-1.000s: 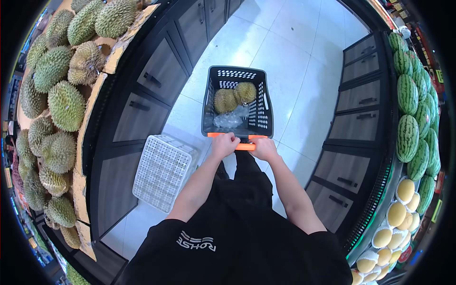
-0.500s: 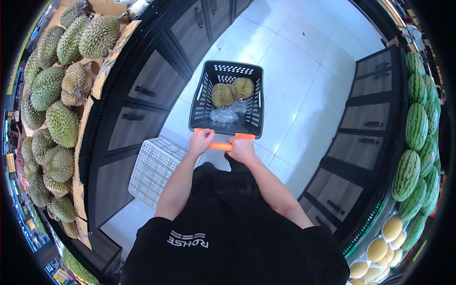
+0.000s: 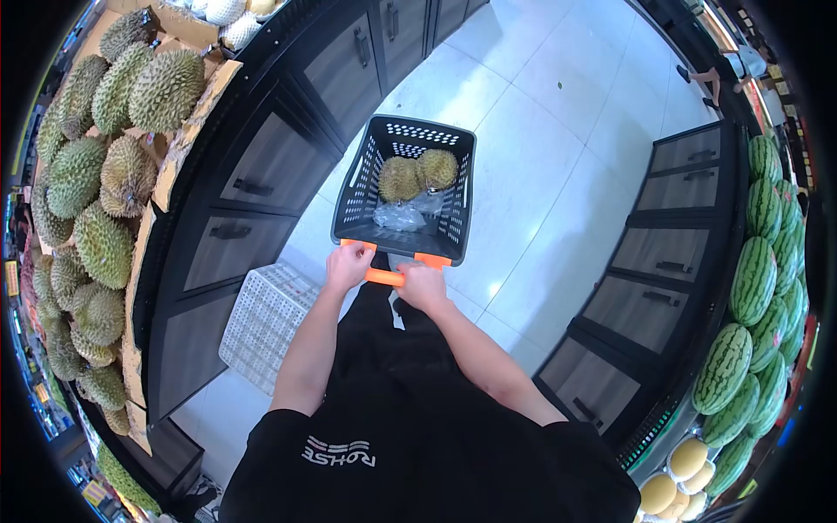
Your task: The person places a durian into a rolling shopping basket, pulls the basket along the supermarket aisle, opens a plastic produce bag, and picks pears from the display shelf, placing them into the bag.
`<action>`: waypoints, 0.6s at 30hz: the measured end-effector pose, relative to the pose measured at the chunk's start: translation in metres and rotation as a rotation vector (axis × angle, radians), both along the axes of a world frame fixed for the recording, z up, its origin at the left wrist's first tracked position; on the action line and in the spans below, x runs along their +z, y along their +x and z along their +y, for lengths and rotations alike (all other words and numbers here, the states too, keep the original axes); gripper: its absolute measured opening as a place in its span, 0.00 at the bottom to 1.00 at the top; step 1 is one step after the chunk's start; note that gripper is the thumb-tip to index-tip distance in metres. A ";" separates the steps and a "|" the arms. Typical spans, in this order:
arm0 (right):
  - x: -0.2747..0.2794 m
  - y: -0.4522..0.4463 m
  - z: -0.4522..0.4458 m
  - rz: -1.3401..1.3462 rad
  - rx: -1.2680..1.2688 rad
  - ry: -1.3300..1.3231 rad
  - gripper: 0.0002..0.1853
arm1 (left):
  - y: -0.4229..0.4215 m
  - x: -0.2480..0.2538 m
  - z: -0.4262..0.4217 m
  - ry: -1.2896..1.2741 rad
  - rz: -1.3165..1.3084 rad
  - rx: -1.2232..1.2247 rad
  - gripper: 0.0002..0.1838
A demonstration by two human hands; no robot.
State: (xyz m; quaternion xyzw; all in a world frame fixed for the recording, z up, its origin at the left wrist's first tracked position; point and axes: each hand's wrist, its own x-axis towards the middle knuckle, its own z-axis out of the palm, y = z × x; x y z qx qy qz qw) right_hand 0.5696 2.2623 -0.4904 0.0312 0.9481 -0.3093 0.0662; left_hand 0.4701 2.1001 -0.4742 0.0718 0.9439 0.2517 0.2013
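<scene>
Left of the black basket [image 3: 399,246] lie heaped durians [image 3: 103,248], then a white crate [image 3: 261,322], while on its near side the left hand [image 3: 350,266] and right hand [image 3: 422,287] are wrapped around opposite sides of its orange handle [image 3: 384,277], probably to balance the two durians [image 3: 399,179] inside it, with watermelons [image 3: 753,281] to its right.

A pale tiled floor [image 3: 545,166] is stretching beneath a black basket [image 3: 397,247], with a white perforated crate [image 3: 266,327] resting on its tiles
</scene>
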 end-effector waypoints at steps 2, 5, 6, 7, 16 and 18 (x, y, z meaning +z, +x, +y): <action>0.004 -0.013 0.007 -0.037 0.004 0.020 0.10 | -0.014 -0.002 0.007 -0.022 -0.007 -0.018 0.16; 0.005 -0.032 0.016 -0.013 -0.024 0.009 0.10 | -0.034 -0.006 0.014 -0.024 0.005 -0.028 0.16; 0.006 -0.041 0.020 -0.007 -0.024 0.017 0.10 | -0.042 -0.006 0.018 -0.016 0.012 -0.028 0.16; 0.008 -0.049 0.025 -0.056 -0.016 0.022 0.11 | -0.049 -0.005 0.022 0.006 0.010 -0.024 0.16; 0.005 -0.129 0.065 -0.175 0.034 0.046 0.13 | -0.131 -0.007 0.060 0.125 0.034 -0.102 0.15; 0.005 -0.143 0.072 -0.202 0.034 0.055 0.13 | -0.149 -0.008 0.068 0.142 0.014 -0.120 0.16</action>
